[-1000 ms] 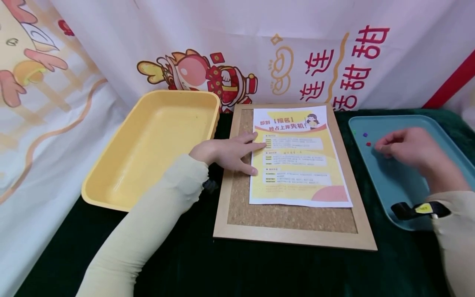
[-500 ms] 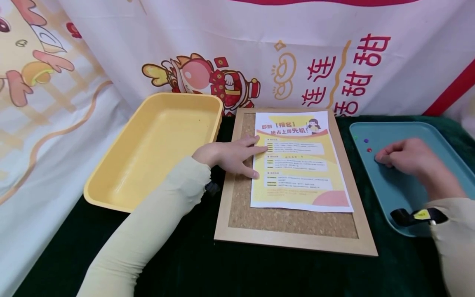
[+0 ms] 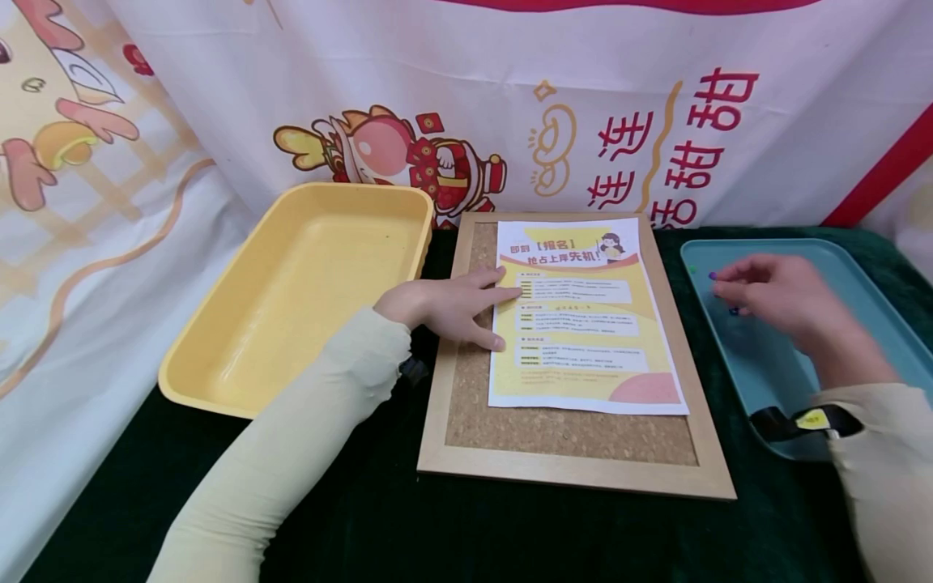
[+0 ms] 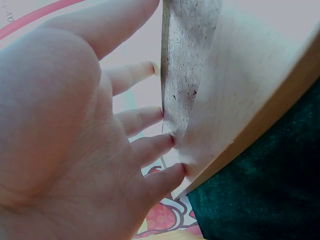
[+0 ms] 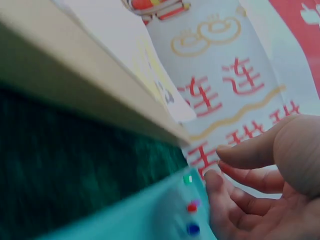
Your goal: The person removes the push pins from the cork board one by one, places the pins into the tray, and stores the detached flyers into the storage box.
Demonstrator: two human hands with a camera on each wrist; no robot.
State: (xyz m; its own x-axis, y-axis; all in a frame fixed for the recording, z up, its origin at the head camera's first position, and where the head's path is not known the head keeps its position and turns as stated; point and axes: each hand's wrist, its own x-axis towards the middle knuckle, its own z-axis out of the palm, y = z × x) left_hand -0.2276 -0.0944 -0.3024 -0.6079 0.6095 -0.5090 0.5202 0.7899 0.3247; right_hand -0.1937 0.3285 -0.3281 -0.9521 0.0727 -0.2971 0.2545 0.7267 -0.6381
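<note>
My left hand (image 3: 457, 309) lies with spread, straight fingers across the left edge of a printed yellow flyer (image 3: 583, 324) on a wood-framed cork board (image 3: 568, 433). In the left wrist view its palm (image 4: 85, 135) and fingers show beside the board's frame. My right hand (image 3: 780, 295) is over a blue tray (image 3: 787, 380), thumb and fingertips close together. Whether anything small sits between them is not visible. Beneath and beside it lie small coloured pieces like push pins: green (image 5: 187, 179), red (image 5: 191, 207), purple (image 3: 713, 276) and blue (image 5: 193, 229).
A deep yellow tub (image 3: 291, 300) stands left of the board, behind my left forearm. Dark green cloth (image 3: 554, 534) covers the table. A white printed curtain (image 3: 452, 48) hangs behind everything. Black straps are on both wrists.
My right hand has shifted left and slightly up over the tray, uncovering the blue piece and hiding the red one in the head view. The left hand keeps its place on the flyer.
</note>
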